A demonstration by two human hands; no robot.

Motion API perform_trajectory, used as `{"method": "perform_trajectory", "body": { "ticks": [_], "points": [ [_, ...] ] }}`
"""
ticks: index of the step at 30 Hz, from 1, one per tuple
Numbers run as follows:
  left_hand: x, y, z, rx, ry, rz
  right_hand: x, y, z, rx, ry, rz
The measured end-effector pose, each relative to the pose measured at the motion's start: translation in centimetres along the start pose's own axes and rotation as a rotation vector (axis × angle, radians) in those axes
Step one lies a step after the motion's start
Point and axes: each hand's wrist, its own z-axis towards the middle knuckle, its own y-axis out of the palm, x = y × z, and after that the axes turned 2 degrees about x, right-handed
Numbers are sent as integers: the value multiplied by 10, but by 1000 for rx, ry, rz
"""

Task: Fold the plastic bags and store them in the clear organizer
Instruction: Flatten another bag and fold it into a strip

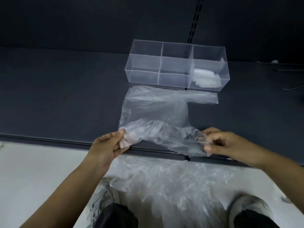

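A thin clear plastic bag (154, 111) lies spread on the dark shelf, one handle strip reaching right toward the organizer. My left hand (107, 145) pinches the bag's near left corner. My right hand (225, 143) pinches the near right edge, lifted slightly off the shelf. Just behind the bag stands the clear organizer (144, 62) with three compartments. Its right compartment holds folded plastic bags (206, 78); the left and middle ones show nothing inside.
A heap of loose clear bags (172, 181) lies on the pale floor between my shoes, below the shelf's front edge (65, 142). A slotted upright rail (195, 20) runs up the dark back wall. Thin cables lie at the far right of the shelf.
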Motion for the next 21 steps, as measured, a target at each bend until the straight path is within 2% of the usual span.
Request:
{"method": "perform_trajectory", "body": {
  "ticks": [4,6,12,16,21],
  "points": [
    [-1,-7,7,75,76,120,2,-32,-15,-68,42,-72],
    [-3,-6,8,88,112,168,3,-40,-19,-40,65,-92],
    [-16,-3,8,14,150,337,20,-47,-19,246,122,40],
    [-22,-4,8,-9,188,445,39,-49,-27,391,248,110],
    [-26,3,-2,-106,124,693,48,-48,-44,449,446,-34]
  ]
}}
